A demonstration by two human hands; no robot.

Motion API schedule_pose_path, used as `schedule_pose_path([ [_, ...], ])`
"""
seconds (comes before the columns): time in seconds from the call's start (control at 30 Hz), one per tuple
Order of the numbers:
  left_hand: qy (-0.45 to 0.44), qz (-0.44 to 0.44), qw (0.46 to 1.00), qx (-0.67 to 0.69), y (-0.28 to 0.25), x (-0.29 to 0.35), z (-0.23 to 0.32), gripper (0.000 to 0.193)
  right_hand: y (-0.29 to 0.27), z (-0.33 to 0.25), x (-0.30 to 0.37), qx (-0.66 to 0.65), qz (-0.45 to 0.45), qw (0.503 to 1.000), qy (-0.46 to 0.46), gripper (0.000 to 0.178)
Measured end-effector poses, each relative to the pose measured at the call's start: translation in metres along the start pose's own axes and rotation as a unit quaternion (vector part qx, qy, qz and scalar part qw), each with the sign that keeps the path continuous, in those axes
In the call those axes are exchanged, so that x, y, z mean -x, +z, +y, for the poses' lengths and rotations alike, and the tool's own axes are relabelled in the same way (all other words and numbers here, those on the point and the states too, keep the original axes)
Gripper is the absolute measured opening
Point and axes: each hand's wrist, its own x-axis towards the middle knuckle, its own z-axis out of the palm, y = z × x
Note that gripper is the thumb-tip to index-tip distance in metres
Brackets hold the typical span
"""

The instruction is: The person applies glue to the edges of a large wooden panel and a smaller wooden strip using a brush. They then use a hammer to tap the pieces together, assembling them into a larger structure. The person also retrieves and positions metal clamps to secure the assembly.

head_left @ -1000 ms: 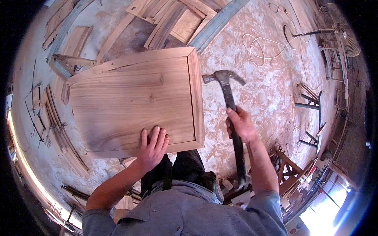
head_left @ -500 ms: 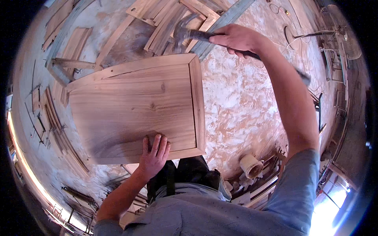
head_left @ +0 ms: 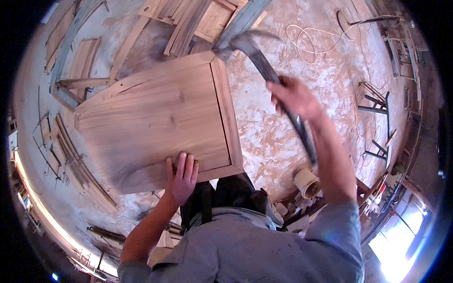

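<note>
A framed wooden panel [head_left: 155, 122] spreads before me, with a dark gap along the inner edge of its right-hand frame piece. My left hand [head_left: 181, 177] rests on the panel's near edge, fingers stretched out flat on the wood. My right hand [head_left: 296, 97] is wrapped round the dark handle of a claw hammer [head_left: 264, 63], right of the panel. The hammer's head is at the panel's far right corner; motion blur hides whether it touches the wood. The handle's lower end reaches back beside my right forearm.
Beyond the panel, a blue-grey beam [head_left: 243, 21] and several wooden boards [head_left: 186, 28] lie close to its far edge. A pale bucket [head_left: 306, 184] stands at the near right. A white cable [head_left: 314, 33] loops over the blotchy floor. Wooden strips [head_left: 78, 155] lie at left.
My right hand has come nearer to me, turning the hammer so its head is at the panel's far right corner. My left hand stays on the panel. The view has shifted slightly.
</note>
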Motion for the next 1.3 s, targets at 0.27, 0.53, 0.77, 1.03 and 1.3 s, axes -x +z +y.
schedule_pose_path([
  [0.27,-0.01,0.036,0.999,-0.024,0.009,-0.002,-0.006,0.029,0.094,0.117,0.103,-0.312,0.019,0.937,0.153,0.031],
  [0.53,-0.005,0.039,0.999,-0.038,0.011,-0.001,-0.007,0.037,0.129,0.133,0.15,-0.303,-0.017,0.939,0.163,0.032],
  [0.77,-0.007,-0.026,0.999,-0.04,-0.001,-0.006,-0.003,0.049,0.153,0.155,0.167,-0.269,0.055,0.952,0.134,0.035],
  [1.03,0.004,0.003,0.997,-0.071,0.007,-0.003,-0.005,0.048,0.169,0.148,0.185,-0.338,0.094,0.926,0.137,0.032],
  [1.3,0.004,0.016,0.997,-0.081,0.015,0.005,-0.008,0.053,0.183,0.143,0.193,-0.306,0.082,0.94,0.125,0.033],
])
